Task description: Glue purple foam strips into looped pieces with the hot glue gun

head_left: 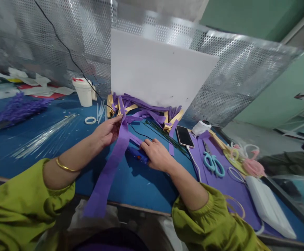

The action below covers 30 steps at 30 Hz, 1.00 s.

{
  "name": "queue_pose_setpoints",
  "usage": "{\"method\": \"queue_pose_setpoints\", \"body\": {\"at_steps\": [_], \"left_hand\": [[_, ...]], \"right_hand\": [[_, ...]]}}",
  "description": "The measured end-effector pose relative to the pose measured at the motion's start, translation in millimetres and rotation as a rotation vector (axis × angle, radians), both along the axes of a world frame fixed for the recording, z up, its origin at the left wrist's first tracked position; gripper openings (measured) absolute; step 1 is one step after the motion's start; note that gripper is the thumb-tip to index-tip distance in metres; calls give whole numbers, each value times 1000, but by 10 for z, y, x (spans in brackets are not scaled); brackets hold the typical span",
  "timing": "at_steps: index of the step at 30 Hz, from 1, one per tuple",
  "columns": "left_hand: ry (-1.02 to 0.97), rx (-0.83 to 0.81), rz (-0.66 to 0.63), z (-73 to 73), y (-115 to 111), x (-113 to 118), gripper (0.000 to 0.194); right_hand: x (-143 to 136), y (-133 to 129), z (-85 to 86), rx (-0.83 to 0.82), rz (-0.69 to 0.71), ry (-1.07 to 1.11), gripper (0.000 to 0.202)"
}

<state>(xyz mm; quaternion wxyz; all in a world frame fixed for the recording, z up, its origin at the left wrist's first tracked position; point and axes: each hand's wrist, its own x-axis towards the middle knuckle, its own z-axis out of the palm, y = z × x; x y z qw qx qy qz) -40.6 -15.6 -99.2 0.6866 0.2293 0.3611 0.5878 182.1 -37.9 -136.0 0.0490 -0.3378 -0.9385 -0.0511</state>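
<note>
The left hand (112,131) has its thumb and fingers pinched together on the top of a wide, flat, matte purple strip (115,158). The strip is bunched and creased at the fingertips, then widens as it falls past the front edge of the blue table (144,188), below and to the right of that hand in view. The right hand (157,153) has its fingers curled closed on the end of one narrow purple strip (135,139), which slants up toward the pinch. One dark blue handheld tool (137,156) lies just beside and under these fingers; whether they also grip it, I cannot tell.

Beyond the hands, more purple strips (146,105) lie along the foot of one white board (159,69), among folded tan pieces; their number is unclear. Thin dark green stems (165,134) run toward one phone (184,136) on a white cable.

To the right is one pair of teal-handled scissors (214,164) on a purple sheet (220,188). To the left are one white cup (84,92), one pale tape ring (90,120) and purple flower sprigs (21,108), too overlapped to count.
</note>
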Motion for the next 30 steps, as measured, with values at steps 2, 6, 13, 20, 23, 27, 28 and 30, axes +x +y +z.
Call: {"method": "queue_pose_setpoints", "body": {"at_steps": [2,6,13,20,23,27,28,30], "left_hand": [[-56,-47,38,36,-17,6,17],[-95,-61,41,63,-45,11,9],[-42,-25,60,-32,-52,61,8],[-32,-5,65,-20,-77,121,14],[-25,5,47,-16,-85,123,19],[-16,27,30,-42,-84,119,19],[-12,33,27,-51,-82,118,19],[-2,40,20,-65,-78,119,16]], "right_hand": [[32,27,-14,-86,-35,222,23],[49,44,-36,-230,-81,827,17],[-54,-155,3,-461,-65,1141,20],[-102,-207,18,-342,-101,1019,21],[-109,-204,16,-305,-114,1013,22],[-112,-201,4,-283,-121,1002,24],[-114,-201,2,-282,-121,996,24],[-122,-205,2,-284,-120,988,24]]}}
